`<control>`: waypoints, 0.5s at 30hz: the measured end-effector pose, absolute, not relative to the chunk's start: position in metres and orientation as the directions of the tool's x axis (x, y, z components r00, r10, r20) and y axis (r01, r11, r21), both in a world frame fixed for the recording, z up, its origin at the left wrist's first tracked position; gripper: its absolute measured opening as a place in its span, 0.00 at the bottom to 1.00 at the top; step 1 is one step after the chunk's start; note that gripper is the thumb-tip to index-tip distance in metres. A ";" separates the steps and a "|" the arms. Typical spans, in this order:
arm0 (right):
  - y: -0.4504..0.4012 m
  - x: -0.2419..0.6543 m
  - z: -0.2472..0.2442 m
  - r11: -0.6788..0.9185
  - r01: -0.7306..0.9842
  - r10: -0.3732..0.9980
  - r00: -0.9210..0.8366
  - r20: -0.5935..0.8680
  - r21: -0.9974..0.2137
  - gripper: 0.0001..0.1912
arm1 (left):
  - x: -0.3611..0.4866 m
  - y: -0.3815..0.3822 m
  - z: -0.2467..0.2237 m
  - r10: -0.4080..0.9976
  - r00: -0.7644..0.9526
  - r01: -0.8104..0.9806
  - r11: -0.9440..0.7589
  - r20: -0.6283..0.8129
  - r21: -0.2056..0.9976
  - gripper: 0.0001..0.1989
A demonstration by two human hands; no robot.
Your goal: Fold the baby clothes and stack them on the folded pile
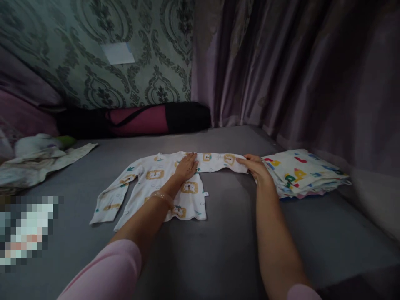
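Observation:
A small white long-sleeved shirt [156,183] with lion faces and green leaves lies spread on a grey flat surface. My left hand [186,166] presses flat on its upper right part, near the shoulder, fingers stretched out. At the far end of the right sleeve [215,161], my right hand [256,166] pinches the cuff, and the sleeve is drawn straight out to the side. The other sleeve [114,198] slants down to the left. Just beyond my right hand sits a stack of folded clothes [308,168] with a colourful print on top.
A long black and maroon bag [140,121] lies along the patterned wall [150,54]. Purple curtains [237,62] hang at the back and right. Loose clothes [40,166] lie in a heap at the left. A blurred patch [31,233] covers the lower left.

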State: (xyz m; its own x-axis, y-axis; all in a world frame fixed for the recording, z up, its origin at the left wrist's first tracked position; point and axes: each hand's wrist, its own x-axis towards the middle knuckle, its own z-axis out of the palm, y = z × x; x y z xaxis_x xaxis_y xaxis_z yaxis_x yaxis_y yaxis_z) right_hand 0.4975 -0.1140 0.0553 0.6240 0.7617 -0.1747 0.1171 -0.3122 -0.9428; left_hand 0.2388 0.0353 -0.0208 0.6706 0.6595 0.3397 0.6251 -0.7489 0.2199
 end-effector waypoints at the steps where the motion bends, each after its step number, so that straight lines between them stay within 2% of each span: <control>1: -0.114 0.498 0.058 -0.245 0.051 0.758 0.633 -0.158 -0.968 0.09 | 0.239 0.035 -0.020 0.659 0.672 0.626 -0.749 0.338 0.215 0.25; 4: -0.110 0.500 0.061 -0.112 -0.026 0.726 0.680 -0.099 -0.993 0.15 | 0.238 0.033 -0.017 0.665 0.678 0.635 -0.744 0.313 0.207 0.26; 8: -0.104 0.503 0.057 -0.199 0.293 0.650 0.753 0.098 -0.935 0.18 | 0.239 0.027 -0.010 0.696 0.668 0.662 -0.718 0.264 0.215 0.27; 12: -0.104 0.503 0.056 -0.264 0.677 0.677 0.637 0.368 -0.687 0.17 | 0.240 0.021 -0.006 0.710 0.658 0.678 -0.704 0.250 0.211 0.27; 15: -0.105 0.498 0.059 -0.370 0.813 0.725 0.555 0.407 -0.450 0.18 | 0.240 0.019 -0.004 0.713 0.657 0.685 -0.700 0.244 0.201 0.28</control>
